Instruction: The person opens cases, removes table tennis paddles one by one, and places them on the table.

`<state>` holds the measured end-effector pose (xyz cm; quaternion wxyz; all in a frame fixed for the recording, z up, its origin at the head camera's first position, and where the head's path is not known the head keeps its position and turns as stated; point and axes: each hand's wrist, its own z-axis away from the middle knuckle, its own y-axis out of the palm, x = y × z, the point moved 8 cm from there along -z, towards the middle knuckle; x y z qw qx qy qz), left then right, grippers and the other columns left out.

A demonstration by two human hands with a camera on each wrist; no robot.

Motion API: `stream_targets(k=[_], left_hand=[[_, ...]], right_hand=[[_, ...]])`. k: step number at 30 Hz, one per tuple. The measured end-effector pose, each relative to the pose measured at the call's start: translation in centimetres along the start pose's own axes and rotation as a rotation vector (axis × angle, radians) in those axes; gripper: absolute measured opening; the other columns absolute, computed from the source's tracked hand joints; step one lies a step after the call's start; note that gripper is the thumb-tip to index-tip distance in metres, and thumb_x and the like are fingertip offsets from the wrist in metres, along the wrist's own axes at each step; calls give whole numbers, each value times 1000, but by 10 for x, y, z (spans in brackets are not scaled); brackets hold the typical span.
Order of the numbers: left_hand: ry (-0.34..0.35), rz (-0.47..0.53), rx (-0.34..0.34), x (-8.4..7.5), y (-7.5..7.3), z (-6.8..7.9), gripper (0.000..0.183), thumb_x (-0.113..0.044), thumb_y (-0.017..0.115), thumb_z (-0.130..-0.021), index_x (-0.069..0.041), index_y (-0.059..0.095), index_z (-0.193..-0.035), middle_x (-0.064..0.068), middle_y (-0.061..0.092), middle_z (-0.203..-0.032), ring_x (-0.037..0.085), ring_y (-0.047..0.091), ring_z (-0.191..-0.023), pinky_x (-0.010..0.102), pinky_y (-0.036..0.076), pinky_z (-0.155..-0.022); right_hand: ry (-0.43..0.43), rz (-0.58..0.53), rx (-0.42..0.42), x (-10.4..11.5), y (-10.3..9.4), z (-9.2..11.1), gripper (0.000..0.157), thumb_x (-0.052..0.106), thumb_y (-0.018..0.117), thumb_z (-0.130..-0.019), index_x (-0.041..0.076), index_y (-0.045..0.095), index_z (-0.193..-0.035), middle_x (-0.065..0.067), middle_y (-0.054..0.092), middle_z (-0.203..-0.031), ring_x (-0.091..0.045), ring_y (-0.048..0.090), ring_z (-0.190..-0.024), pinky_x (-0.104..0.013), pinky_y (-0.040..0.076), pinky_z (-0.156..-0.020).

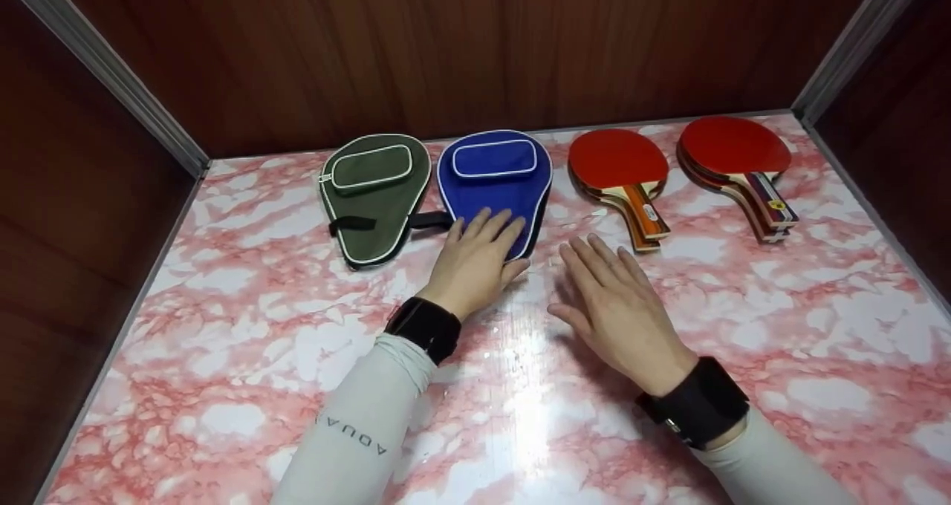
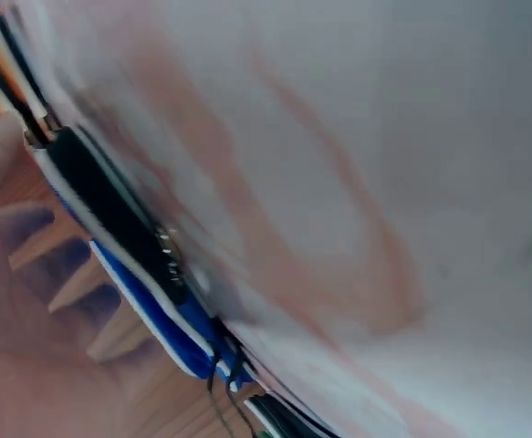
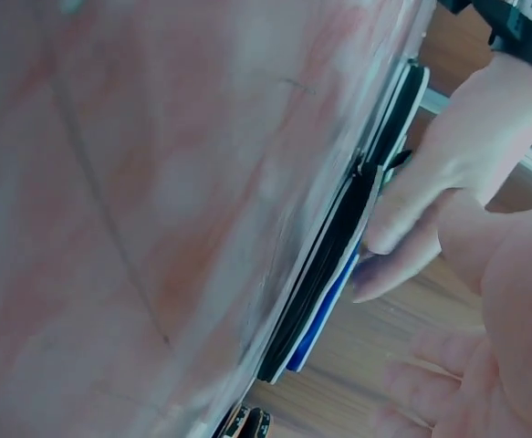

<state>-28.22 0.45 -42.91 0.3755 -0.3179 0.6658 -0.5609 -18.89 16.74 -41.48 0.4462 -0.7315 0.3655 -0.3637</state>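
My left hand [image 1: 475,267] reaches over the narrow lower end of a blue table tennis bat case [image 1: 475,193], its fingers extended and overlapping the fabric. In the left wrist view, the fingers spread beside the blue case [image 2: 165,324]. To the right, my right hand [image 1: 617,304] hovers palm down with straight fingers and holds nothing. Just beyond its fingertips lie two stacked red table tennis bats [image 1: 617,160], handles toward me. The right wrist view shows the right palm [image 3: 521,310] near the left hand [image 3: 471,146] and the case's side.
A green bat case [image 1: 379,212] with a black strap lies left of the blue one. Another stack of red bats [image 1: 735,145] sits at the far right. Brown wood-grain panels [image 1: 475,44] enclose the marbled pink-and-white table [image 1: 245,356] at the back and both sides.
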Motion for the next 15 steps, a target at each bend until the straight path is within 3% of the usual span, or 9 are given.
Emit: stream_targets(k=[4, 9, 15], left_hand=[[-93, 11, -72, 1, -12, 8, 71, -56, 50, -115, -19, 38, -173, 10, 32, -179, 37, 23, -167, 66, 14, -131], [-213, -24, -167, 9, -23, 31, 74, -59, 48, -114, -17, 37, -174, 11, 27, -181, 38, 14, -168, 67, 6, -131], [-278, -43, -307, 20, -34, 56, 76, -60, 49, -113, -16, 36, -174, 11, 25, -182, 38, 13, -169, 70, 4, -130]], right_hand=[[45, 0, -43, -11, -5, 0, 81, 43, 73, -108, 2, 41, -169, -19, 38, -175, -40, 32, -163, -65, 22, -130], [92, -11, -120, -21, -10, 2, 82, 41, 74, -106, 0, 41, -168, -22, 39, -173, -42, 31, -163, -68, 23, -128], [137, -23, -205, -39, -21, 5, 82, 41, 73, -107, -3, 40, -167, -24, 35, -175, -46, 30, -162, -66, 17, -131]])
